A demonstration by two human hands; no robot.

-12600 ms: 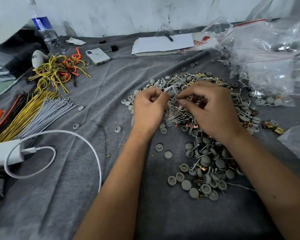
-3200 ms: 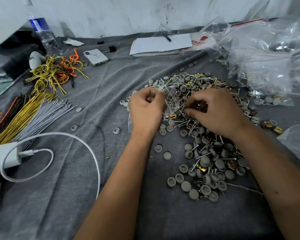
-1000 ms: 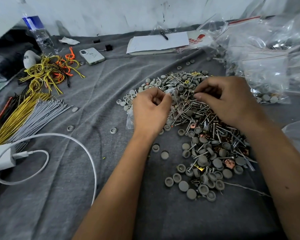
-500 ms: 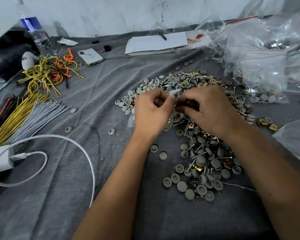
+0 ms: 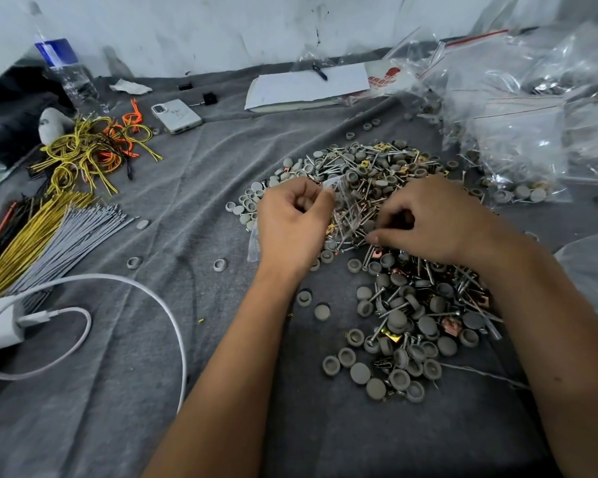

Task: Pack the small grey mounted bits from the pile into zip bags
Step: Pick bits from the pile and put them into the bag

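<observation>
Now left hand (image 5: pixel 292 225) grips zip bag (image 5: pixel 346 215) — shanked bits inside.

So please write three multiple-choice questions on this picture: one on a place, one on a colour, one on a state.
1. Where does the phone lie?
A. left of the notebook
B. on the pile
C. under the left hand

2. What colour is the bottle label?
A. red
B. blue
C. green

3. What does the left hand do?
A. lies flat on the cloth
B. pinches a clear bag
C. holds the cable

Key: 1 A, the phone lies apart, left of the notebook. 2 B, a blue band shows. 3 B, its fingers are curled on the bag's top edge.
</observation>
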